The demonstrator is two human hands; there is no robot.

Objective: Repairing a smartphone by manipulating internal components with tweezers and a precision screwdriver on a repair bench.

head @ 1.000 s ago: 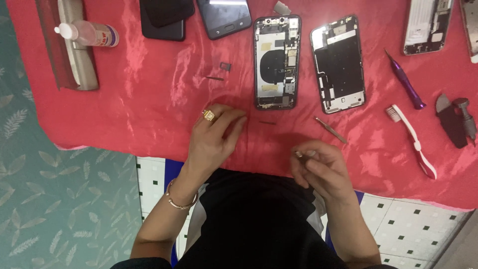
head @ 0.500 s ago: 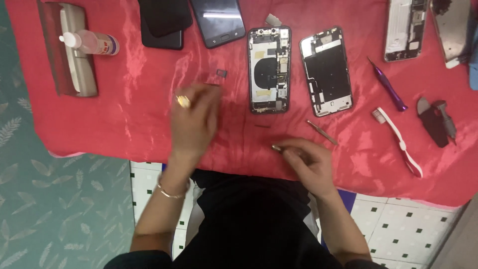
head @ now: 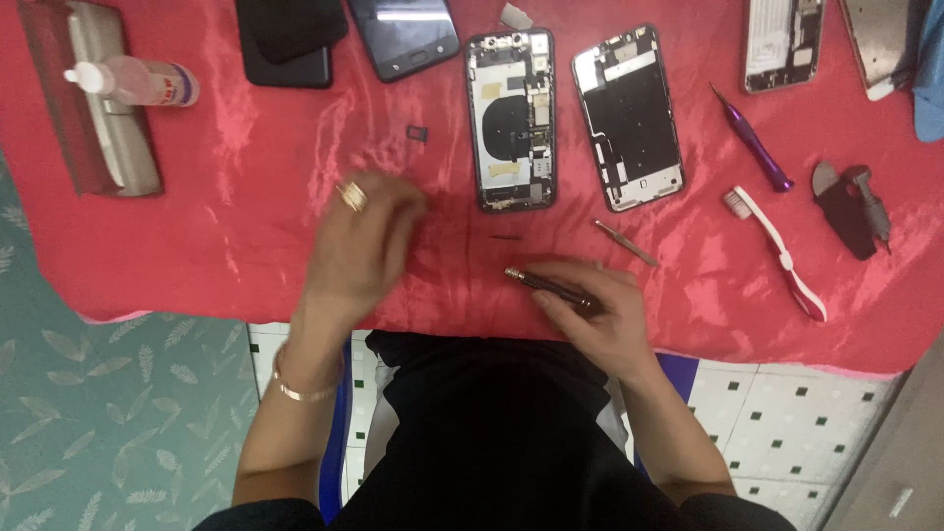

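Observation:
My right hand (head: 590, 310) rests on the red cloth (head: 197, 246) and grips a dark screwdriver (head: 546, 284), its tip pointing left. My left hand (head: 359, 246), with a gold ring and a bangle at the wrist, is blurred and lies palm down on the cloth left of the opened phone body (head: 511, 118); whether it holds anything is hidden. A second opened phone frame (head: 629, 118) lies to the right of the first. A small black tray (head: 417, 133) and a thin dark strip (head: 505, 237) lie loose near my hands.
Metal tweezers (head: 624, 242), a purple screwdriver (head: 752, 149), a white toothbrush (head: 777, 251) and a dark tool (head: 851, 206) lie on the right. Two dark phones (head: 403, 34) are at the top, a small bottle (head: 138, 81) on a metal block (head: 108, 108) at left.
My left hand has slid up and left across the cloth toward the small black tray. My right hand has turned the screwdriver so it lies flatter, tip leftward.

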